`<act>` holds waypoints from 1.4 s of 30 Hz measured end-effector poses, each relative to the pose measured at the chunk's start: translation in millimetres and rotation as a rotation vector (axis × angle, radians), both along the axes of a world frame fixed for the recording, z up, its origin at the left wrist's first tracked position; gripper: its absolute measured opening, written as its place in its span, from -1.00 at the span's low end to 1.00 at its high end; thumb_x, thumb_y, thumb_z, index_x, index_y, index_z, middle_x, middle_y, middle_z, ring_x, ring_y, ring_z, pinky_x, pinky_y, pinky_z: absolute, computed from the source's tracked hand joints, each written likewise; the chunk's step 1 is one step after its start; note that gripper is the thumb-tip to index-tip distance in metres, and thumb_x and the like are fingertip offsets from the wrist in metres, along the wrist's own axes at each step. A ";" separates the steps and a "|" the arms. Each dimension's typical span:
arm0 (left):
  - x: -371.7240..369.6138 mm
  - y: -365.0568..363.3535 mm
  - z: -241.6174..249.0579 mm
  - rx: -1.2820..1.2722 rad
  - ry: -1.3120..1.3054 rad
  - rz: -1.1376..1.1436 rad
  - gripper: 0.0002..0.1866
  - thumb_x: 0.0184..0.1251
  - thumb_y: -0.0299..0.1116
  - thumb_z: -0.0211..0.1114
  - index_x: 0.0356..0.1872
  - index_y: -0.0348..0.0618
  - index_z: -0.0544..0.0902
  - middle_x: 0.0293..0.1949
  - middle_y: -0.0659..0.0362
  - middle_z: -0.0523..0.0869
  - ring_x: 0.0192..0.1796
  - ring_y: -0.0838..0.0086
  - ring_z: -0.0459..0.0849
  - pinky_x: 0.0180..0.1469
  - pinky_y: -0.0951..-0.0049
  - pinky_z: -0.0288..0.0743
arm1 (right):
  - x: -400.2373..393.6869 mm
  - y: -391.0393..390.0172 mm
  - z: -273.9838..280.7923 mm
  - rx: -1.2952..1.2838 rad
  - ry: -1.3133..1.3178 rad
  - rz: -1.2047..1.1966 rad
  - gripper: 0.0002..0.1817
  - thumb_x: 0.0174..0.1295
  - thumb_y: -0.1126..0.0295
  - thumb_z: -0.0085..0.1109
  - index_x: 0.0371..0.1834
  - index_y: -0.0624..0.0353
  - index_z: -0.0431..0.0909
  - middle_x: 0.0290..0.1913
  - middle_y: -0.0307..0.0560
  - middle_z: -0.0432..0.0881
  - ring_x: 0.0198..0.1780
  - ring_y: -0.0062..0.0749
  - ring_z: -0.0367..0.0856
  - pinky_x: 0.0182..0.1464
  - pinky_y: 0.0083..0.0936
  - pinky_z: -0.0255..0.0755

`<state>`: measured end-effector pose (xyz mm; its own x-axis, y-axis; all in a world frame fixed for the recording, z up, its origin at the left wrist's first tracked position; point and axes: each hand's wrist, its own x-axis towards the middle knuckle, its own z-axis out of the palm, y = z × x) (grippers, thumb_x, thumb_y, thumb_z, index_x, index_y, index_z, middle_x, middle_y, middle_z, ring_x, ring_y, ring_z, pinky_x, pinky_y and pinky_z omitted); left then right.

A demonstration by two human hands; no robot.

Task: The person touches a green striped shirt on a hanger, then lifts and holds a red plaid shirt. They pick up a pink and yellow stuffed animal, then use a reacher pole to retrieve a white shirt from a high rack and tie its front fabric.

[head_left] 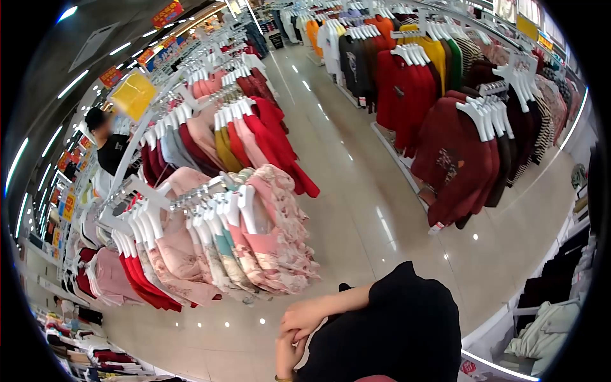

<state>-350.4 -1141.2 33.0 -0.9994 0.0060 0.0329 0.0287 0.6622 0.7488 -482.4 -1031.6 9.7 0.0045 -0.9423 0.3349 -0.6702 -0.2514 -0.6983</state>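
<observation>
Head view: floral clothes (294, 223) hang on white hangers (245, 207) at the near end of a rack, just beyond the wearer's two hands and a little apart from them. The right hand (307, 316) comes in from a short black sleeve (407, 312) and lies against the left hand (287, 347), which rises from the bottom edge with a band (284, 379) at its wrist. Both are pressed together with the fingers bent and overlapping; whether anything is pinched between them cannot be told. On the same rack, beside the floral clothes, hang red garments (145, 280), and a metal rail (191, 202) runs above them. Behind this rack stands another with grey, mustard, pink and red tops (270, 130). A shiny floor (334, 172) makes an aisle to the right of these racks, with ceiling lights reflected in it. Across the aisle, maroon tops (449, 153) hang at the front of a row, with striped clothes (541, 130) next to them and red tops (404, 89) farther back. At the lower right edge, a pale garment (548, 337) lies near some black clothes (552, 280). More clothes (105, 355) fill the lower left corner. Another person (113, 151) in black stands past the racks at the left, near a yellow sign (133, 95). Beyond, red signs (167, 13) and long ceiling lights (73, 84) line the upper left.
</observation>
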 end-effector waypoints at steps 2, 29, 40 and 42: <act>9.8 24.5 4.2 -0.009 0.015 -0.032 -0.84 -0.02 -0.50 0.32 -0.36 -0.29 0.60 -0.42 -0.09 0.62 -0.33 0.01 0.61 -0.34 0.31 0.47 | 18.0 22.5 -7.0 -0.013 -0.048 -0.023 -0.71 -0.08 0.24 0.21 -0.50 0.28 0.48 -0.42 0.09 0.56 -0.34 0.07 0.53 -0.33 -0.15 0.37; -7.1 189.1 -346.3 0.221 -1.184 0.208 -0.78 -0.05 -0.31 0.36 -0.48 -0.28 0.67 -0.49 0.07 0.70 -0.41 0.45 0.65 -0.31 0.44 0.51 | -97.9 665.0 259.8 -0.182 1.034 -1.694 -0.75 -0.05 0.66 0.03 -0.25 0.26 0.52 -0.34 0.06 0.56 -0.29 -0.07 0.56 -0.22 -0.36 0.43; -279.5 519.3 -332.3 0.551 -0.479 -0.215 -0.90 0.10 -0.46 0.26 -0.54 -0.25 0.61 -0.35 0.09 0.72 -0.30 0.44 0.66 -0.23 0.48 0.53 | -312.4 975.2 336.0 0.534 0.973 -1.962 -0.71 -0.03 0.31 0.16 -0.28 0.27 0.52 -0.30 0.14 0.60 -0.19 -0.04 0.58 -0.12 -0.32 0.41; -283.3 529.0 -318.9 0.535 -0.438 -0.249 -0.90 0.10 -0.48 0.24 -0.54 -0.26 0.60 -0.33 0.08 0.71 -0.28 0.44 0.66 -0.21 0.47 0.53 | -342.9 1003.2 328.9 0.821 0.887 -1.979 -0.57 -0.11 0.19 0.25 -0.22 0.27 0.53 -0.23 0.17 0.57 -0.13 -0.02 0.54 -0.07 -0.31 0.38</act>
